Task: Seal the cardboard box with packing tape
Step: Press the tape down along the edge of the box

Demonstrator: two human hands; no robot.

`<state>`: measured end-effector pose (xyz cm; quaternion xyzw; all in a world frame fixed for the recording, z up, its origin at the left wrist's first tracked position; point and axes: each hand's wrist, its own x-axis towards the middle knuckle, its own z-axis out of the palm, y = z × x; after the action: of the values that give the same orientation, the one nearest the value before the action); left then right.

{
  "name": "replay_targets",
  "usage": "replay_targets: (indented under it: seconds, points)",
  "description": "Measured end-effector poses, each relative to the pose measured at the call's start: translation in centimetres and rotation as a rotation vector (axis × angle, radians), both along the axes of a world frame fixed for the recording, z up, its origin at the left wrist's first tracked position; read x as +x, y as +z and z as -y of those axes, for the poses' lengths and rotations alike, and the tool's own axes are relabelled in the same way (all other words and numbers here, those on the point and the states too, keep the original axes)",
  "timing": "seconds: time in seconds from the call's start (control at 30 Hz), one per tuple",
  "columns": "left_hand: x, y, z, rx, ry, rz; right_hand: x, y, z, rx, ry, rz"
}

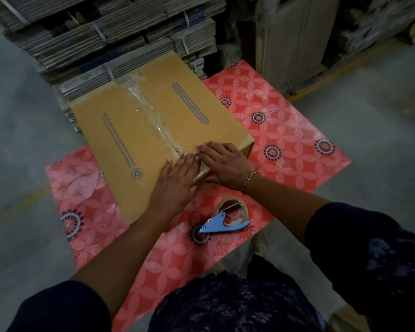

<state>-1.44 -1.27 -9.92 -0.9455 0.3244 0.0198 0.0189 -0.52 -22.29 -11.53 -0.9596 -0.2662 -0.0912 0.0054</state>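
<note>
A closed brown cardboard box lies on a red flowered mat. A strip of clear packing tape runs along its middle seam from the far end to the near edge. My left hand lies flat, fingers together, on the near end of the seam. My right hand lies flat beside it over the near corner, its fingertips touching the tape's end. Neither hand holds anything. A blue tape dispenser with its roll of clear tape lies on the mat, just below my right wrist.
The red mat lies on a grey concrete floor. Strapped bundles of flat cardboard are stacked right behind the box. More upright cardboard sheets stand at the back right. A yellow floor line runs at the right.
</note>
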Motion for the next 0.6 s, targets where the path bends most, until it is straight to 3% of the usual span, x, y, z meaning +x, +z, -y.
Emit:
replay_targets:
  seconds: [0.43,0.6]
  points:
    - [0.3,0.2,-0.7,0.042,-0.033,-0.148,0.3,1.1,0.9,-0.058,0.038,-0.103]
    - [0.1,0.1,-0.8,-0.038,0.008,-0.063,0.8,2.3,0.6,-0.031,0.026,-0.137]
